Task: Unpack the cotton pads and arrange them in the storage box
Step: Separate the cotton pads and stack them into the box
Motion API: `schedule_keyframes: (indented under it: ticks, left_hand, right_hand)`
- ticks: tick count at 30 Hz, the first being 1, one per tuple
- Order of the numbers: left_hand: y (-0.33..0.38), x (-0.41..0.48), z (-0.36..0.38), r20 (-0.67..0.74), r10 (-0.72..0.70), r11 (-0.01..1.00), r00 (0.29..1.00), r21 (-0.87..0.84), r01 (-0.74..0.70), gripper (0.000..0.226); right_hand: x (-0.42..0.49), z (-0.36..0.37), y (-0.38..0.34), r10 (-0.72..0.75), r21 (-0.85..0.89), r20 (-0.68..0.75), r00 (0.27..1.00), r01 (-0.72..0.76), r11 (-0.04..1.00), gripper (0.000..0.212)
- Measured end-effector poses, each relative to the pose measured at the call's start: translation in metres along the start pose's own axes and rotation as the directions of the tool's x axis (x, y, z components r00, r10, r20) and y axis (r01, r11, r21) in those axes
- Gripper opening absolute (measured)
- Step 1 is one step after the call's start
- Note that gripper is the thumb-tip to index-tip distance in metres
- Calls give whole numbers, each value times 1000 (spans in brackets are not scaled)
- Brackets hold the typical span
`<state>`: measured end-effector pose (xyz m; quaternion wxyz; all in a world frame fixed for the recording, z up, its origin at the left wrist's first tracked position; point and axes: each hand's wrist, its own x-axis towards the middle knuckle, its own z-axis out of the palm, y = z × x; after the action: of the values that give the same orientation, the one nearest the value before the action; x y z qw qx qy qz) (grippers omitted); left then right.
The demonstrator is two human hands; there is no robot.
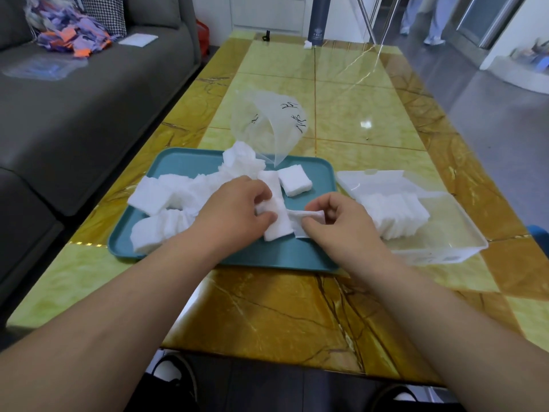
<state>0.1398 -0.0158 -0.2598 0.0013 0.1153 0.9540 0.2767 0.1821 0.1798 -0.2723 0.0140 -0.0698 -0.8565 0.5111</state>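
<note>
a teal tray [166, 168] is set on a yellow marble-patterned table [267, 307], with loose white cotton pads [154, 194] heaped across its left and middle parts. a small separate stack of pads [294, 180] is seen toward the tray's far right corner, apart from both hands. a crumpled clear plastic bag [267, 126] with black markings is propped at the tray's far edge, touching the heap.

the left hand [234, 208] is placed over the middle of the tray, fingers curled and pressed onto an upright stack of pads [277, 215]; the stack is gripped between thumb and fingertips, its lower end resting on the tray and its top end poking out beyond the knuckles. the right hand [338, 218] is held just beside it, thumb and forefinger pinched on a single thin pad [307, 215] that is stretched sideways from the stack toward the right palm; the other fingers are curled in. the single pad's left end is touching the stack.

a clear storage box [463, 233] with its lid laid open behind is placed just right of the tray, touching or nearly touching its edge. a slanted row of pads [389, 212] is packed in the box's left part; the right part shows bare bottom. a grey sofa [89, 99] is seen left of the table.
</note>
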Motion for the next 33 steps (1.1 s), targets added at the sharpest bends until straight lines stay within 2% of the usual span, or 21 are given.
schedule_keyframes:
  ticks: [5,7,10,14,17,20,25,29,33]
  left_hand:
    - [2,-3,-1,97,-35,999,995,25,32,33]
    - [3,-6,-1,95,-38,999,995,18,37,32]
    - [3,-8,-4,80,-35,999,996,-15,37,29]
    - [2,-12,-9,113,-47,988,992,-140,63,36]
    - [1,-13,-11,98,-60,982,993,-174,76,18]
    - [0,-16,-14,81,-67,972,994,-221,83,11]
    - [-1,-22,-22,123,-70,922,990,-371,111,16]
    - [0,-26,-25,187,-42,910,981,-398,115,19]
    - [-1,-26,-25,194,-22,893,981,-437,107,22]
  right_hand:
    - [1,-5,0,-35,-155,35,999,40,987,21]
    - [0,-5,1,-29,-164,39,999,35,986,20]
    - [0,-5,1,-39,-139,19,999,41,989,7]
    - [-1,-5,-2,-37,-79,-10,999,37,996,0]
    - [-2,-4,-2,-8,-22,-22,1000,8,1000,1]
    - [-1,-3,-1,16,25,-45,999,-15,1000,2]
    - [-2,-5,-3,4,73,-44,999,0,997,4]
    - [-2,-6,-4,9,96,-27,1000,-6,995,5]
    - [-1,-5,-4,16,145,-13,1000,-14,989,7]
